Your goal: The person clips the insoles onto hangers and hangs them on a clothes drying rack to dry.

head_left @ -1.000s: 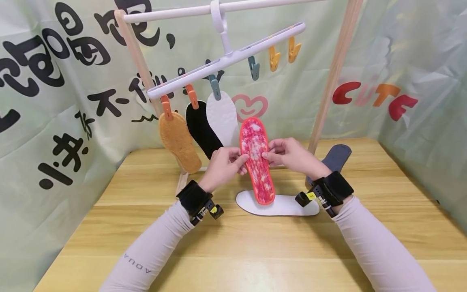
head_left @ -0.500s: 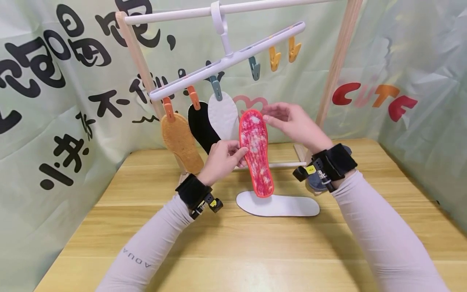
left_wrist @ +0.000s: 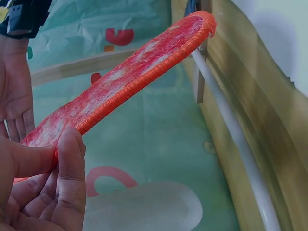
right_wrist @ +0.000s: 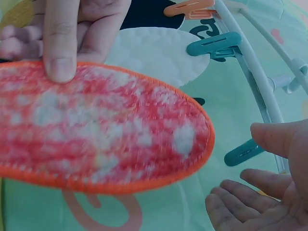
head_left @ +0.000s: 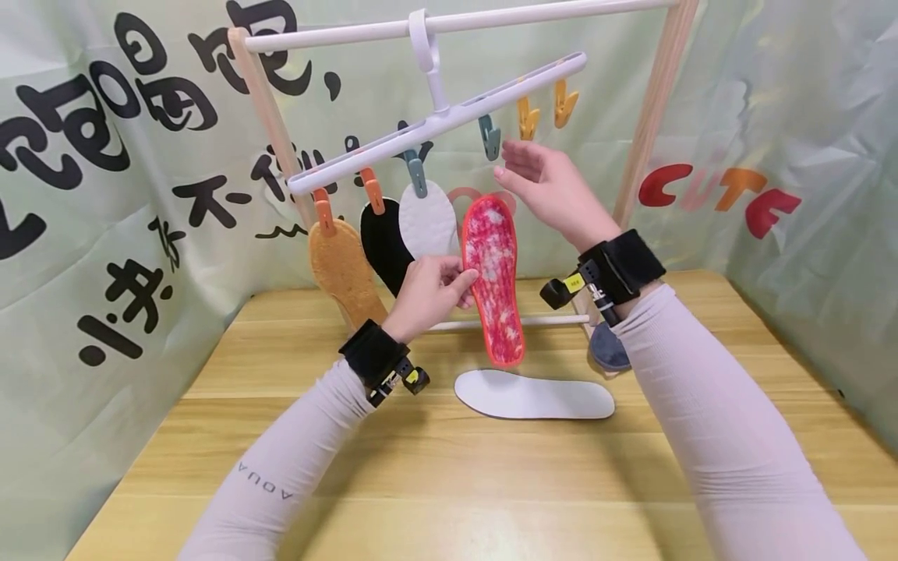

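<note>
In the head view my left hand [head_left: 436, 290] pinches the left edge of a red-and-white insole [head_left: 495, 265] with an orange border, between thumb and fingers. The insole stands nearly upright above the table. My right hand [head_left: 550, 185] is raised, fingers spread and holding nothing, just below and right of a teal clip [head_left: 489, 139] on a white hanger [head_left: 449, 117]. The right wrist view shows that hand's thumb overlapping the teal clip [right_wrist: 244, 153]. Tan [head_left: 344, 269], black [head_left: 384, 241] and white [head_left: 428, 222] insoles hang from clips at the hanger's left.
A white insole [head_left: 536, 395] lies on the wooden table [head_left: 449, 483] below the held one. A dark blue insole [head_left: 609, 347] is partly hidden behind my right forearm. Two yellow clips [head_left: 564, 105] hang at the hanger's right end, which tilts upward. A wooden-post rack [head_left: 655, 101] carries the hanger.
My right hand has let go of the red-and-white insole's right edge and risen to the teal clip. The left hand has lifted the insole slightly.
</note>
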{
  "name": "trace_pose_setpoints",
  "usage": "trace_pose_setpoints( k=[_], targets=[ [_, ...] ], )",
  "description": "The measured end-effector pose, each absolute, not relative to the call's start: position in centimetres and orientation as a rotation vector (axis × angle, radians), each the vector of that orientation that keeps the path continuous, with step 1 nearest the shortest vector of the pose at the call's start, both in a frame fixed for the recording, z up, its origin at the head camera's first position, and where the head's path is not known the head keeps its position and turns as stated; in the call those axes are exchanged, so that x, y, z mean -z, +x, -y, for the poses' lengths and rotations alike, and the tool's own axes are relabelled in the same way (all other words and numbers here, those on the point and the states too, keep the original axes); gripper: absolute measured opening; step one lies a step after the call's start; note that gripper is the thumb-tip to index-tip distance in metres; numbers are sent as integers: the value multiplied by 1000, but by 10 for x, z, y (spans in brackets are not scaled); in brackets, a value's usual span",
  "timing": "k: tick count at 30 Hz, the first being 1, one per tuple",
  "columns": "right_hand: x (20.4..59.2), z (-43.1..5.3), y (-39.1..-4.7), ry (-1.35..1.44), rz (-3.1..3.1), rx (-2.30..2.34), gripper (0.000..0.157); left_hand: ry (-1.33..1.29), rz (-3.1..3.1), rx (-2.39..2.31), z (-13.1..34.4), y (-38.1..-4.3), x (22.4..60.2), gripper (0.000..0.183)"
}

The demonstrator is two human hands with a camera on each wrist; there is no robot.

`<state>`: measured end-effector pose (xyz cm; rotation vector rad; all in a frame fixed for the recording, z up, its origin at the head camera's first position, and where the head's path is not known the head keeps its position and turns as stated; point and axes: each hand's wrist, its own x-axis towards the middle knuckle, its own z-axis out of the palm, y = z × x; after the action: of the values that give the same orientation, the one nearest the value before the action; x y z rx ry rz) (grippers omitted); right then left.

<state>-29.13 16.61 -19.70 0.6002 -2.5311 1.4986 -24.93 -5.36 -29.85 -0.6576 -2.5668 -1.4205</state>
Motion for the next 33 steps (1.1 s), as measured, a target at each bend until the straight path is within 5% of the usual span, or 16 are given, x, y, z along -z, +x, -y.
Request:
trace_pose_setpoints(
  k=[10, 33],
  targets=[
    [180, -147, -299, 591, 2470, -1528, 72, -675, 2559, 1411, 55, -254, 290, 18],
    [181, -140, -291, 641, 2244, -1604, 44, -726, 2543, 1292, 62, -267, 286, 18]
  ],
)
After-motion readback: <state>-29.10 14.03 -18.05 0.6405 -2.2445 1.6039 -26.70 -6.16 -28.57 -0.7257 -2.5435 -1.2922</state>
